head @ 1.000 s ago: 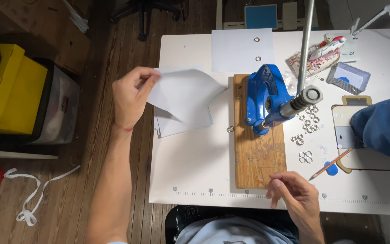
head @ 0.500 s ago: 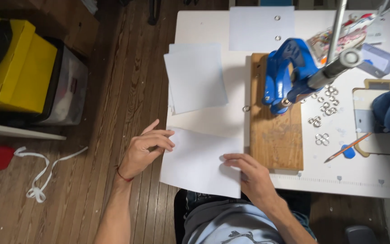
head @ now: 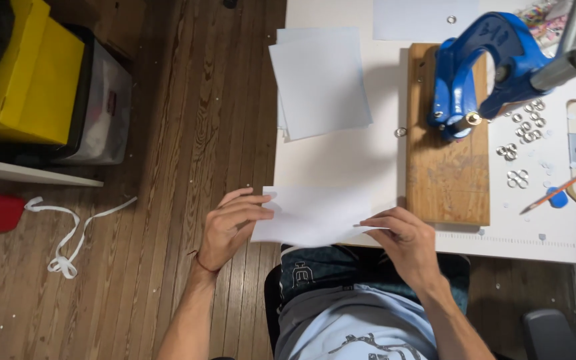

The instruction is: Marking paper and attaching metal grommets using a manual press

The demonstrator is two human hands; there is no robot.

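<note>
**At the bench's near edge, a white sheet held between two hands**

At the front edge of the white bench (head: 341,160), the person holds a white sheet of paper (head: 315,215) flat, half over the edge and above their lap. The left hand (head: 231,230) pinches the sheet's left border, thumb under and fingers on top. The right hand (head: 401,240) pinches its lower right corner, fingertips pressed together on the paper. Each grip is closed on the sheet; neither is spread.

Just beyond, a stack of similar sheets (head: 321,80) lies on the bench, hanging slightly past its left edge. To the right a blue lever press (head: 481,63) stands on a wooden board (head: 448,167), with loose metal eyelets (head: 521,133) scattered beside it and an orange pencil (head: 558,190) nearby.

Judging from the hold, the sheet looks about to be folded or lined up. To do that cleanly, the pinches should stay light and near the edges, the corners should be matched before any crease is pressed, and the paper should be kept taut and level
</note>
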